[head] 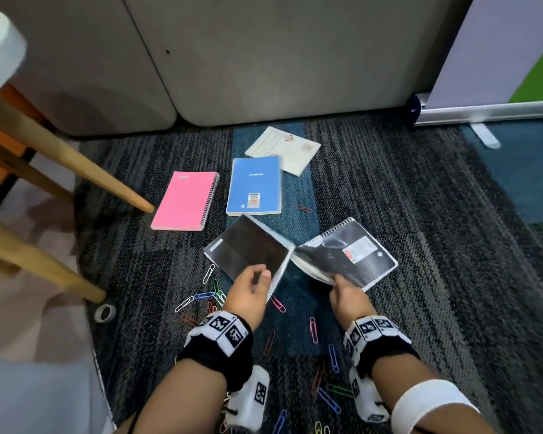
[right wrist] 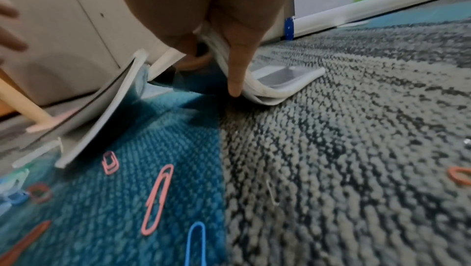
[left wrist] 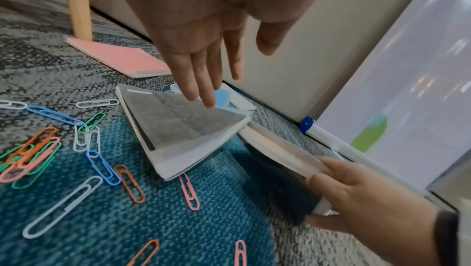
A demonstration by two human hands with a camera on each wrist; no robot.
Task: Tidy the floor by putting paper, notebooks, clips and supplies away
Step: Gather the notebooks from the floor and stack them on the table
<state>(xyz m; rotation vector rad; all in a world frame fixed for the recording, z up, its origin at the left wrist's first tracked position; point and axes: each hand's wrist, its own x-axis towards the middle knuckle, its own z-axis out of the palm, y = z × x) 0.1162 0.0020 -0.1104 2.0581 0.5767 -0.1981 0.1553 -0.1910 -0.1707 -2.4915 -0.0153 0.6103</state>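
On the carpet (head: 420, 214), in front of the grey cabinet (head: 264, 57), a black spiral notebook (head: 351, 252) lies splayed open with its covers upward and its spine raised; all other places below are given from this black notebook. The right hand (head: 347, 297) grips its right half at the near edge, thumb on top and fingers curled under the bent pages, as the right wrist view shows (right wrist: 237, 34); the left hand (head: 251, 289) is over its left half, fingers (left wrist: 201, 81) straight and close together, the tips at or just above the cover, and I cannot tell whether they touch; it holds nothing. Just beyond the black notebook lies a blue journal (head: 254, 185), closed and flat; beyond that, partly under the journal's far corner, a cream card or booklet (head: 284, 148); to the far left of the black notebook lies a pink spiral notebook (head: 185, 200), beside a wooden chair leg (head: 76, 164). Coloured paper clips (head: 207, 300) are scattered on the near side of the black notebook, in a cluster to its near left and strung out between the two wrists; one more clip (head: 303, 208) lies just beyond it. Well to its near left, by another chair leg, is a roll of tape (head: 105, 313); far right of it stands a banner base (head: 489, 111).
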